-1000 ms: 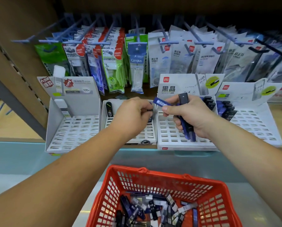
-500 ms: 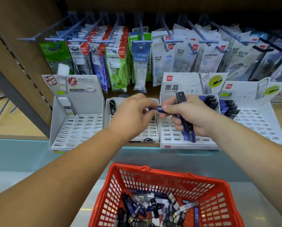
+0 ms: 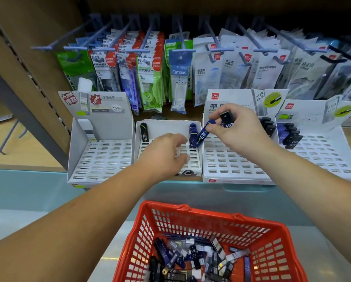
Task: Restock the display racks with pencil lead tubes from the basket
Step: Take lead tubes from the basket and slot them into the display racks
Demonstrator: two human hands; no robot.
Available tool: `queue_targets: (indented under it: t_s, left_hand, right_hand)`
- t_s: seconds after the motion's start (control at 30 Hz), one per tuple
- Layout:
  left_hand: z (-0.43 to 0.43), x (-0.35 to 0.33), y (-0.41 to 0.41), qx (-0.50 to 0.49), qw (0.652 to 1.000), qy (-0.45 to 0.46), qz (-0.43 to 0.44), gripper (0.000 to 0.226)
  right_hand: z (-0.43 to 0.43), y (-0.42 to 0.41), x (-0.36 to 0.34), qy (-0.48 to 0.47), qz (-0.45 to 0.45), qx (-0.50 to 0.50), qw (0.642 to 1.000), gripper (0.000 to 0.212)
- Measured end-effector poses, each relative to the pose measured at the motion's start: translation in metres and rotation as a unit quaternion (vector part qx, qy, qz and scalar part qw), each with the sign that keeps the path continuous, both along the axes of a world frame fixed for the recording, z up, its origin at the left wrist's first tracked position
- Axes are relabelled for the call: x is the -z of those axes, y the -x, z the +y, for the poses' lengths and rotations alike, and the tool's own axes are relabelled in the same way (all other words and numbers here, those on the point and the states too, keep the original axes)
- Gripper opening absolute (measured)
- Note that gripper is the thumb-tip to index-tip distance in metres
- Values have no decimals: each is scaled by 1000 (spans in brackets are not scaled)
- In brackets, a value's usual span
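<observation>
My right hand (image 3: 239, 135) holds several lead tubes above the white racks: a blue tube (image 3: 202, 135) pinched at its top and hanging slanted over the second rack's right edge, and a black-capped HB tube (image 3: 227, 119) sticking up from the fist. My left hand (image 3: 164, 153) hovers over the second rack (image 3: 150, 127) with fingers loosely spread, holding nothing. That rack has one black tube (image 3: 144, 132) at its back left and blue tubes (image 3: 192, 132) at its back right. The red basket (image 3: 276, 241) below holds several loose tubes (image 3: 193, 259).
Four white slotted racks stand along the shelf: the left rack (image 3: 101, 157), the third rack (image 3: 227, 165) and the right rack (image 3: 325, 151) with dark tubes at its back. Hanging packets of correction tape (image 3: 150, 78) on pegs fill the wall behind. A teal ledge (image 3: 38, 190) runs below.
My left hand has let go of the blue tube and dropped lower over the second rack. My right hand has lifted, and the blue tube now hangs slanted from its fingers.
</observation>
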State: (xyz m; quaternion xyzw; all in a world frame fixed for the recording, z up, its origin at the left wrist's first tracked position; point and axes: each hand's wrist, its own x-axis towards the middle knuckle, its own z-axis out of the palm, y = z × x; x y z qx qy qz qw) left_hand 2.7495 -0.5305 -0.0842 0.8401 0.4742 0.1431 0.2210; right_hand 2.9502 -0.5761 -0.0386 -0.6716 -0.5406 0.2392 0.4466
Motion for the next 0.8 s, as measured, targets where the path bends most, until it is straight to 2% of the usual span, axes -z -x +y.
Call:
queue_targets:
  t_s: [0.07, 0.27, 0.43, 0.53, 0.7, 0.8]
  left_hand:
    - [-1, 3, 2, 10, 999, -14, 39, 50]
    - [2, 7, 4, 6, 1000, -6, 20, 41]
    - [2, 9, 4, -1, 1000, -3, 7, 37]
    - [2, 9, 5, -3, 1000, -1, 5, 37]
    - [1, 7, 7, -6, 1000, 2, 2, 39]
    - [0, 6, 8, -14, 1000, 13, -9, 39]
  right_hand:
    - [2, 2, 4, -4, -40, -23, 999, 15]
    - [7, 5, 11, 35, -73, -71, 994, 18]
    - [9, 10, 11, 35, -222, -87, 971, 11]
    - [10, 14, 8, 18, -265, -98, 959, 13]
    - [14, 20, 7, 28, -273, -130, 953, 24]
    - [10, 22, 13, 33, -194, -93, 976, 29]
